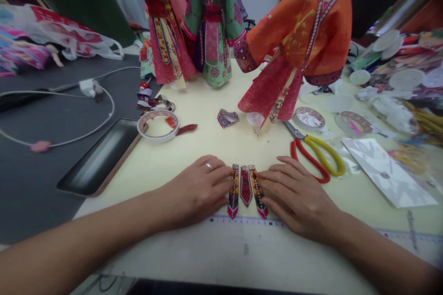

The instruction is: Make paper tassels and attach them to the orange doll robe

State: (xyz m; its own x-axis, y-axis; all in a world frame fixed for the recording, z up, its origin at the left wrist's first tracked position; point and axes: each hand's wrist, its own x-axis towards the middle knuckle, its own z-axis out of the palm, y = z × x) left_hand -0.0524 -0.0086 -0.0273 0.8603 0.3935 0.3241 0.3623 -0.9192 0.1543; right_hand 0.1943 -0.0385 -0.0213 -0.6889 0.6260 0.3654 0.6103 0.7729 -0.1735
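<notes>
Three narrow patterned fabric strips with pointed lower ends lie side by side on the pale tabletop. A shorter red strip (245,186) with white bead-like edging is in the middle. My left hand (204,184), wearing a ring, lies with its fingers stretched to the outer edge of the left yellow-and-black strip (234,193). My right hand (297,193) is open, its fingertips touching the right yellow-and-black strip (259,191). Below the strips' points runs a clear ruler (252,221), partly covered by my right hand and forearm.
Dolls in orange (301,32), green (214,23) and red robes stand behind. Red-and-yellow scissors (311,147) lie by my right hand, with a white card (389,173) beyond. A tape roll (158,137), a fabric scrap (227,118) and a phone-like tablet (104,156) also lie around.
</notes>
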